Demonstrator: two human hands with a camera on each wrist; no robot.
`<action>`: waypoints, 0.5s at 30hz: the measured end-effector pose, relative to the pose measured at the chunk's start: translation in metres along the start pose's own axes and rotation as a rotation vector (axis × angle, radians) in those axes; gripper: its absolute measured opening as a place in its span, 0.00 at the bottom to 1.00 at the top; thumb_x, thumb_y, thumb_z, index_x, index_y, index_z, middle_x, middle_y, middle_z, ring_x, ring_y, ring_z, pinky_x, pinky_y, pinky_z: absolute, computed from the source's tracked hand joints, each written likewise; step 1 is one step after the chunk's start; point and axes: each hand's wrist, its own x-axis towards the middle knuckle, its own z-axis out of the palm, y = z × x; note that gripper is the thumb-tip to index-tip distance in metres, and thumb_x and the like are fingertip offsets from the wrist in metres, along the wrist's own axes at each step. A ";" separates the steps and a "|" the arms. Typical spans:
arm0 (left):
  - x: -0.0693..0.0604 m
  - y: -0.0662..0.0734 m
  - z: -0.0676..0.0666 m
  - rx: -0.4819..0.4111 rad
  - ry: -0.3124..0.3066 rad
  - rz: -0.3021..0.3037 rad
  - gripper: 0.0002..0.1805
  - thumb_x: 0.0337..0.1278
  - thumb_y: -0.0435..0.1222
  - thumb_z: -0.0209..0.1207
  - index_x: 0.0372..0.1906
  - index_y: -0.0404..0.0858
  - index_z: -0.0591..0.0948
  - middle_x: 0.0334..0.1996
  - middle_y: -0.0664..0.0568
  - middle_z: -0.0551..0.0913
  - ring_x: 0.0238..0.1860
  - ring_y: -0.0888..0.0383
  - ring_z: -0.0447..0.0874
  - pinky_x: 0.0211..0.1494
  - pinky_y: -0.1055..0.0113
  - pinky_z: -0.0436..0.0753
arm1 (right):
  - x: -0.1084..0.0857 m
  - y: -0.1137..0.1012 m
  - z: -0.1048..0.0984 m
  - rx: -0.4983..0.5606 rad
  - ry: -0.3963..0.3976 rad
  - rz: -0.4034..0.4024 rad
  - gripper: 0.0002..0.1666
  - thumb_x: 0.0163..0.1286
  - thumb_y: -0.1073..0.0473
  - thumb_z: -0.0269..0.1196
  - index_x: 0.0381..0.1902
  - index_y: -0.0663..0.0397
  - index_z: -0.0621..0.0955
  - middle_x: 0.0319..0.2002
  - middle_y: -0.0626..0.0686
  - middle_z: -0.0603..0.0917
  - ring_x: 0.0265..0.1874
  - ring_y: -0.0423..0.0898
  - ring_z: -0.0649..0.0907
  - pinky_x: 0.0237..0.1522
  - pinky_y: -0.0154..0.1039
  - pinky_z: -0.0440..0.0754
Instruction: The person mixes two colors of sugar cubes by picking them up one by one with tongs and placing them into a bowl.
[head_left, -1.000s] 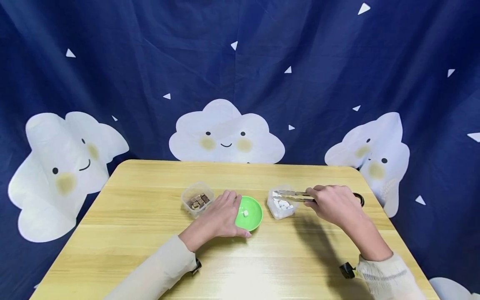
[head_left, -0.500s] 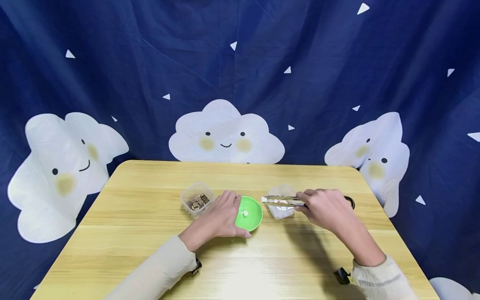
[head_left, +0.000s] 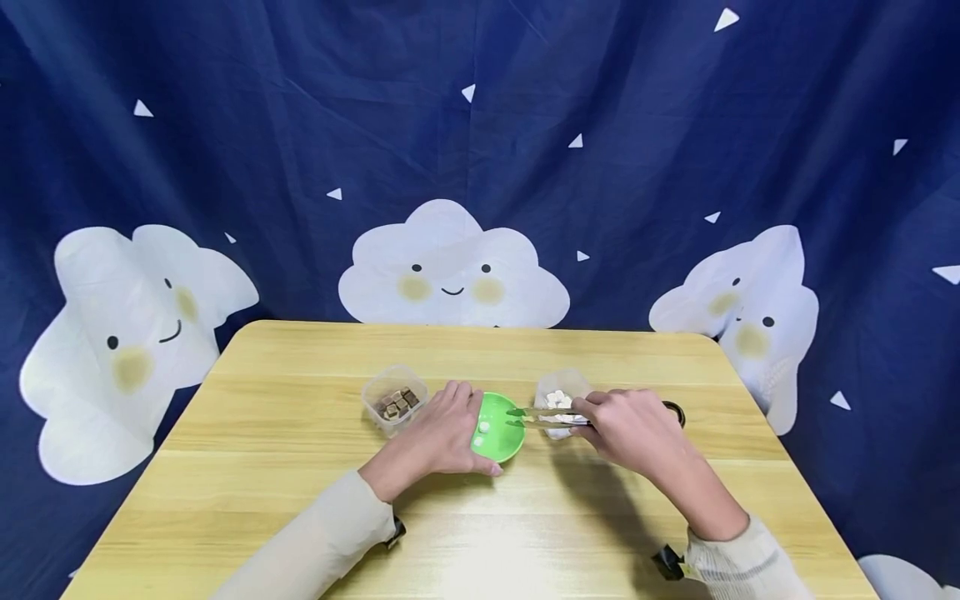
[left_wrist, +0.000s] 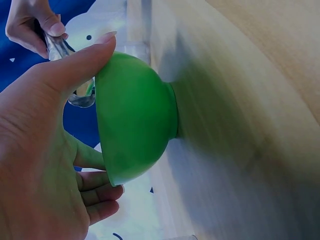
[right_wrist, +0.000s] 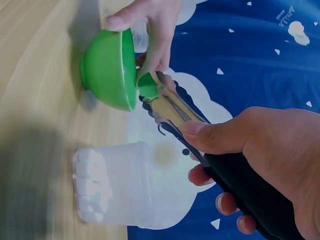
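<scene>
My left hand (head_left: 441,435) holds a green bowl (head_left: 507,440) on the table, its thumb on the near side and its fingers on the far side. Two small white cubes (head_left: 483,427) lie inside the bowl. In my right hand (head_left: 636,429) is a pair of metal tongs (right_wrist: 172,107) with black handles, gripped with the thumb on top. The tongs' tips hang over the bowl's right rim, slightly apart, and nothing shows between them. Just under the tongs stands a clear plastic tub (right_wrist: 130,185) of white cubes, partly hidden by them in the head view.
Left of the bowl, behind my left hand, a second clear tub (head_left: 372,390) holds several brown cubes (head_left: 397,405). Everything stands on a light wooden table (head_left: 285,467). A dark blue curtain (head_left: 420,125) with cloud faces hangs behind the far edge.
The tongs have moved left from the tub of white cubes to above the bowl, carrying a white cube and releasing it. The bowl now holds two cubes, not one. My left hand stayed still.
</scene>
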 end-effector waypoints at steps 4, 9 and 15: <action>0.001 0.000 0.001 0.001 -0.002 -0.001 0.70 0.35 0.75 0.70 0.75 0.27 0.67 0.53 0.44 0.73 0.55 0.51 0.69 0.64 0.57 0.78 | -0.001 -0.001 0.000 0.003 -0.010 0.006 0.21 0.58 0.42 0.78 0.27 0.43 0.77 0.19 0.39 0.72 0.13 0.38 0.63 0.11 0.34 0.55; 0.001 -0.001 0.003 0.026 -0.009 -0.003 0.70 0.36 0.77 0.68 0.75 0.28 0.66 0.52 0.44 0.73 0.54 0.51 0.69 0.64 0.57 0.78 | -0.002 -0.001 -0.002 0.002 0.011 0.004 0.21 0.57 0.42 0.78 0.32 0.47 0.80 0.20 0.42 0.75 0.13 0.39 0.66 0.11 0.35 0.59; 0.001 0.000 0.002 0.022 -0.009 -0.004 0.70 0.36 0.76 0.68 0.75 0.28 0.66 0.53 0.44 0.73 0.55 0.51 0.69 0.64 0.57 0.78 | -0.006 0.000 -0.003 0.031 -0.032 0.068 0.24 0.61 0.42 0.75 0.36 0.53 0.79 0.21 0.45 0.75 0.14 0.41 0.70 0.12 0.37 0.64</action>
